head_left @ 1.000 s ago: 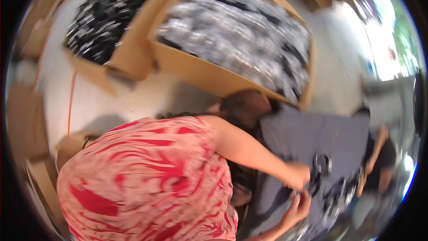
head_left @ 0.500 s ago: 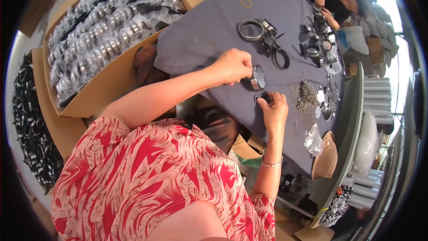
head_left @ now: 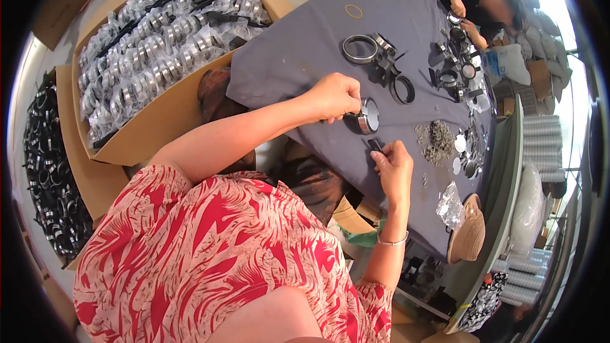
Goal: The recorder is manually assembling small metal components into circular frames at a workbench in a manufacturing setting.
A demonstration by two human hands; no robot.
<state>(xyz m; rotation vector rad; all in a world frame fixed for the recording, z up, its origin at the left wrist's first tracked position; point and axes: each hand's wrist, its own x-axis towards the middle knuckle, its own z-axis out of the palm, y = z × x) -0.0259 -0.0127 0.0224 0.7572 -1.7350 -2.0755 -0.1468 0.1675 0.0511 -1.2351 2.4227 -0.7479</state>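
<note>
My left hand (head_left: 337,96) is closed on a round metal-rimmed part (head_left: 368,117) with a pale disc face and a dark band, held just above the grey cloth. Below and to its right, my right hand (head_left: 395,168) pinches a small black flat piece (head_left: 375,145) between thumb and fingertips. The two pieces are apart. Farther off on the cloth lie a black ring (head_left: 401,89), a silver-and-black ring (head_left: 359,49) and a smaller round part (head_left: 385,41), with black brackets among them. To the right sits a pile of small metal bits (head_left: 438,140).
A carton (head_left: 146,124) of plastic-wrapped metal rings stands at the left, beside a box of black parts (head_left: 54,184). On the cloth-covered table (head_left: 292,44) lie a thin yellow ring (head_left: 353,11), a plastic bag (head_left: 450,206) and a straw hat (head_left: 468,228). Another person's hand (head_left: 457,6) handles parts at the far right.
My right hand has moved slightly down and away from the ring part, and the black piece in it has turned. My left hand keeps its hold. The whole view has shifted a little.
</note>
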